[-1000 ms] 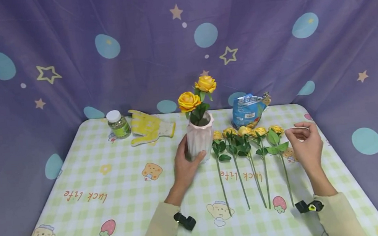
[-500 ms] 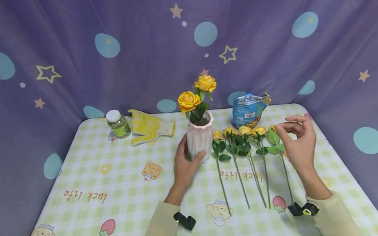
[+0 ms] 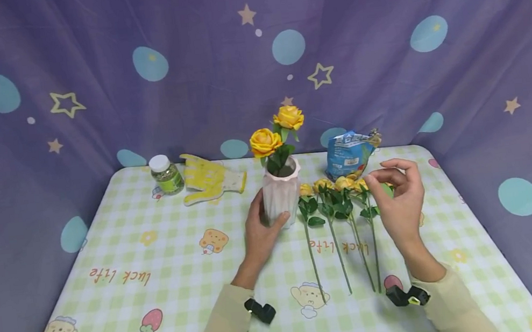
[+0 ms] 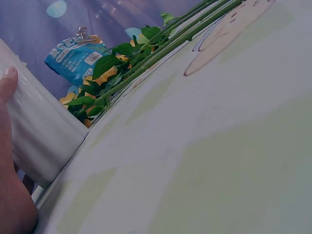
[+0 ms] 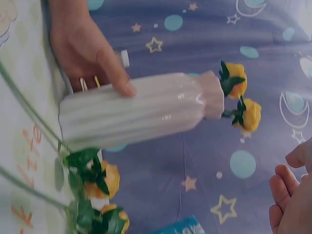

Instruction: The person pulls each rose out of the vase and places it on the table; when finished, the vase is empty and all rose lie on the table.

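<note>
At the far left of the table (image 3: 188, 304) a lidded jar (image 3: 168, 178) stands near a yellow glove (image 3: 211, 178), both apart from the vase and unlikely to cause trouble. The left hand (image 3: 262, 231) is wrapped round the lower part of the ribbed vase (image 3: 282, 196), thumb across the front, so the vase stands upright and looks steady; should that grip loosen, a knock could probably tip it, since it is tall and narrow and two yellow roses (image 3: 266, 143) lean out past its rim, loading the top. Just right of the vase, more roses (image 3: 344, 183) lie in a row, stems toward the person. Their leaves crowd against each other, so lifting one might drag its neighbour along or snag and swing it into the vase. Behind them sits the blue bag (image 3: 349, 158), close enough to the flower heads that a careless reach could nudge it. Furthest right, the right hand (image 3: 400, 203) hangs above the row, fingers loosely bent, with nothing seen in them. It mostly hides the rightmost rose, only leaf showing, so a blind pinch might catch petals or foliage rather than stem.
</note>
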### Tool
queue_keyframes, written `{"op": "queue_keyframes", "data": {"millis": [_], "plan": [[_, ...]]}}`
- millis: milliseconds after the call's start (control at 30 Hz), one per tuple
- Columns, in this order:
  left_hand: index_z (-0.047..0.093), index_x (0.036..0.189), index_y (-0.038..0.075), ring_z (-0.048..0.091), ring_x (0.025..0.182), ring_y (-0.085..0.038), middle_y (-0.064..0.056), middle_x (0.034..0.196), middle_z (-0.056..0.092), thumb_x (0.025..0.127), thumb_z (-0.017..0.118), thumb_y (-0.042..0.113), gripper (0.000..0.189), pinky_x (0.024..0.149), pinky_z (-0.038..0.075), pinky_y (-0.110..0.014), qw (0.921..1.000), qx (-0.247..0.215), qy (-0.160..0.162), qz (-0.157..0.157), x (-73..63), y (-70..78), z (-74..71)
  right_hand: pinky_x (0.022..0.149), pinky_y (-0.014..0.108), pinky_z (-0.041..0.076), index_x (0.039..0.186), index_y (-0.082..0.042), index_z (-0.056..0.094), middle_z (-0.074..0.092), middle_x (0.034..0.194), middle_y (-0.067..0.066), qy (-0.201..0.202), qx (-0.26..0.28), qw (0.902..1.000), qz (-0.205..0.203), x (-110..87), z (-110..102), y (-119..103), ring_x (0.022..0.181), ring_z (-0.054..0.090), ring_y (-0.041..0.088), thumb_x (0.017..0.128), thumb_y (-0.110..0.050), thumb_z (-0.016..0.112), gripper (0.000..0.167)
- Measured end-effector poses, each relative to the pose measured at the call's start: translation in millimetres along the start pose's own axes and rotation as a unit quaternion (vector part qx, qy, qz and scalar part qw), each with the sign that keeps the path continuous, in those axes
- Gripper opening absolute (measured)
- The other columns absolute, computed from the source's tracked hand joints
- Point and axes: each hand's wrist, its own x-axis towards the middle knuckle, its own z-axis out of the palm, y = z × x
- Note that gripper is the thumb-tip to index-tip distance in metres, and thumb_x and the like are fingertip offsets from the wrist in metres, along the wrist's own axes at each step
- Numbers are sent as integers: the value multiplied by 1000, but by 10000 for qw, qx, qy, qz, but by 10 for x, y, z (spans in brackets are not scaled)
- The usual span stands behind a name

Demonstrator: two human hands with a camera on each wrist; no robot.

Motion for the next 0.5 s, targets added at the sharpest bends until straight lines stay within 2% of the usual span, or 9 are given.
{"op": "queue_keyframes", "data": {"millis": [267,500], "plan": [[44,169,6,53,150,-38,-19,165,53,96,89,17,86,124,39,-58,10000,8,-15,25,7,-8,-2,86,26,55,125,6,62,79,93,-1,-101,515,9986,-113,1,250,-63,88,72,15,97,9,76,32],[45,168,6,54,149,-38,-19,164,55,96,89,16,85,123,40,-58,10000,-29,-16,31,0,-13,-6,86,27,54,127,4,60,80,94,-4,-231,730,9971,-19,-64,414,-88,88,71,14,97,10,75,34]]}}
